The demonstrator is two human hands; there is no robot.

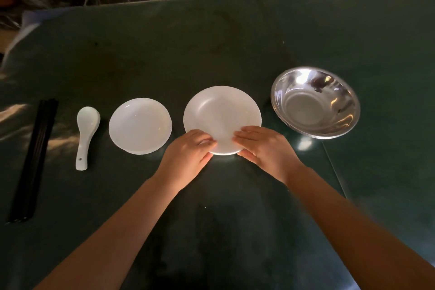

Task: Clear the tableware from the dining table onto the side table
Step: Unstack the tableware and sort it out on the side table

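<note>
Head view: dark green surface (211, 42), tableware in a row across mid-frame.
Left hand (188, 155): pinching white plate (221, 113), near rim.
Right hand (261, 148): same grip, opposite side.
Left of plate: white bowl (140, 125), spoon (85, 134), black chopsticks (35, 158).
Right of plate: steel bowl (315, 103).

No readable text

No lettering, label, brand mark or number shows on the white plate (221, 110), the steel bowl (315, 103), the spoon (86, 129) or the chopsticks (35, 155).
</note>
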